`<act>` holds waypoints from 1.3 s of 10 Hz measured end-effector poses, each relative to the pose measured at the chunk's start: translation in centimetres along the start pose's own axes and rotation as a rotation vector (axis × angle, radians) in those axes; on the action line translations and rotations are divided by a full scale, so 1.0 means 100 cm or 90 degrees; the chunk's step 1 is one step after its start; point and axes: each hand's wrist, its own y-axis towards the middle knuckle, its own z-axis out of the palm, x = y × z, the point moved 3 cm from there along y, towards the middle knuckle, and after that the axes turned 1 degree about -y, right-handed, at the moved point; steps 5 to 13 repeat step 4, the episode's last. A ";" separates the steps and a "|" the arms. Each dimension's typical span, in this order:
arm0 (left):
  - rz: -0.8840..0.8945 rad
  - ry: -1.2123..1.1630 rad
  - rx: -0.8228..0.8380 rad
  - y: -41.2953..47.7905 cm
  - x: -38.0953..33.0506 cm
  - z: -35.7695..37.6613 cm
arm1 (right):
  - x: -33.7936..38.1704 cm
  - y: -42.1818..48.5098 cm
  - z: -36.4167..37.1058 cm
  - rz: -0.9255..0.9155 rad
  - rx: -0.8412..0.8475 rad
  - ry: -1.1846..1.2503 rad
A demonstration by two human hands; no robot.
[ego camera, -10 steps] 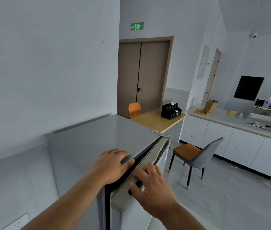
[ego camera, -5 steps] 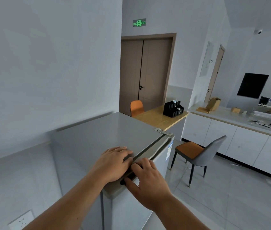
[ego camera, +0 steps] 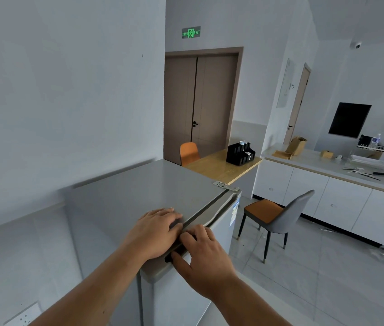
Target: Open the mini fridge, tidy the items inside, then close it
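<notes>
The grey mini fridge (ego camera: 139, 191) stands against the left wall, seen from above. Its door (ego camera: 224, 208) lies flush against the body, with only the dark seal line showing along the top front edge. My left hand (ego camera: 157, 230) rests flat on the fridge top at that edge. My right hand (ego camera: 200, 250) presses on the top of the door beside it, fingers bent over the handle recess. The inside of the fridge is hidden.
A grey and orange chair (ego camera: 278, 212) stands on the tiled floor just right of the fridge. Behind the fridge is a wooden desk (ego camera: 219, 168) with a black organiser (ego camera: 239, 154). White cabinets (ego camera: 327, 198) with a cluttered counter run along the right.
The fridge door, ajar a second ago with a dark gap at the top, has swung shut against the body. Both hands stayed on the top front edge.
</notes>
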 end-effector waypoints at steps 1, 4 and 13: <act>0.002 0.002 -0.001 -0.001 -0.002 -0.001 | 0.000 0.001 -0.005 -0.009 0.018 0.000; 0.056 0.028 -0.060 -0.007 -0.021 -0.011 | -0.019 0.010 -0.045 0.017 0.037 0.013; 0.056 0.028 -0.060 -0.007 -0.021 -0.011 | -0.019 0.010 -0.045 0.017 0.037 0.013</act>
